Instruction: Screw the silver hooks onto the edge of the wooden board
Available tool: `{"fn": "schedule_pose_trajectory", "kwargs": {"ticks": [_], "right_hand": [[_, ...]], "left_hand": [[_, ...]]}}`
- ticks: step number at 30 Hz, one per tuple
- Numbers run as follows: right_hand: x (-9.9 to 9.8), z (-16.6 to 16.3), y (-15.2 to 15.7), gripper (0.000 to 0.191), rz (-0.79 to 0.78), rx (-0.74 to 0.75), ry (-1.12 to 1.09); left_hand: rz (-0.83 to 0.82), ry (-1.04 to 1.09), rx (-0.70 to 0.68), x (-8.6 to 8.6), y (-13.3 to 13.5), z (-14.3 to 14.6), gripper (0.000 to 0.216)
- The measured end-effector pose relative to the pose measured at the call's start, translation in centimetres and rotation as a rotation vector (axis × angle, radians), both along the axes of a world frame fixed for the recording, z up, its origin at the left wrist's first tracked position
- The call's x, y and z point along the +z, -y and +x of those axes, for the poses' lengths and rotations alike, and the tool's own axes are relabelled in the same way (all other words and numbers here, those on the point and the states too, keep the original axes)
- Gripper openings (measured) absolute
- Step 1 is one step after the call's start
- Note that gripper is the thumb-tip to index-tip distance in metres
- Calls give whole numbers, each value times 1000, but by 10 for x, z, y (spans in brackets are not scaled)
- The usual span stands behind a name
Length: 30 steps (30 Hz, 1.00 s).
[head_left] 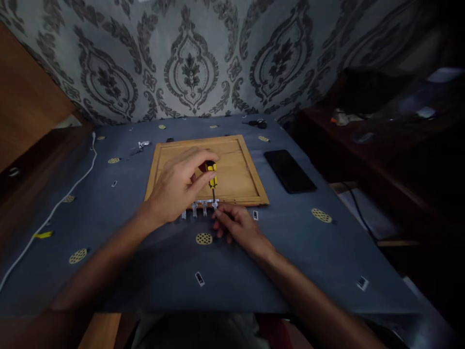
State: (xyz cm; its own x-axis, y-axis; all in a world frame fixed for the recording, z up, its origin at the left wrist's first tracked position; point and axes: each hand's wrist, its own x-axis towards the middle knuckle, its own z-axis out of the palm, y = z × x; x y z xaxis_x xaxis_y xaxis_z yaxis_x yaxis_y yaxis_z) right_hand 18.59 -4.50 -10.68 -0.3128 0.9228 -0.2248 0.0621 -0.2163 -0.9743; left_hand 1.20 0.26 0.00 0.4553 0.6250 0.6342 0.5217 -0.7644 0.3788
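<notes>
- A person's left hand [181, 186] is clamped on a yellow-and-black screwdriver [212, 175], held nearly upright, tip down.
- The tip meets a metal bracket [199, 207] that runs 9-to-3 o'clock along the wooden tray's [250, 167] near edge.
- The right hand [238, 225], at 5 o'clock of the tip, rests curled fingers on the bracket's right end; whether it grips cannot be told.
- A phone [289, 170] lies at 3 o'clock of the tray.

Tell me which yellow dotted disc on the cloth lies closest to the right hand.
The disc beside the right hand, just nearer the person than the wooden tray; all other discs lie far out across the blue cloth.
</notes>
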Motion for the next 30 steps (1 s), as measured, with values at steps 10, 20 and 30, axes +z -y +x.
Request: {"fn": "schedule_pose_trajectory", "kwargs": {"ticks": [10,20,30], "right_hand": [[-2,0,0,35,21,2,5],[1,-1,1,31,17,-15,25],[0,-1,-1,38,17,-4,25]], "left_hand": [[1,90,39,-5,-1,1,21],[24,87,21,-5,-2,3,9],[56,58,-2,0,-3,0,11]]}}
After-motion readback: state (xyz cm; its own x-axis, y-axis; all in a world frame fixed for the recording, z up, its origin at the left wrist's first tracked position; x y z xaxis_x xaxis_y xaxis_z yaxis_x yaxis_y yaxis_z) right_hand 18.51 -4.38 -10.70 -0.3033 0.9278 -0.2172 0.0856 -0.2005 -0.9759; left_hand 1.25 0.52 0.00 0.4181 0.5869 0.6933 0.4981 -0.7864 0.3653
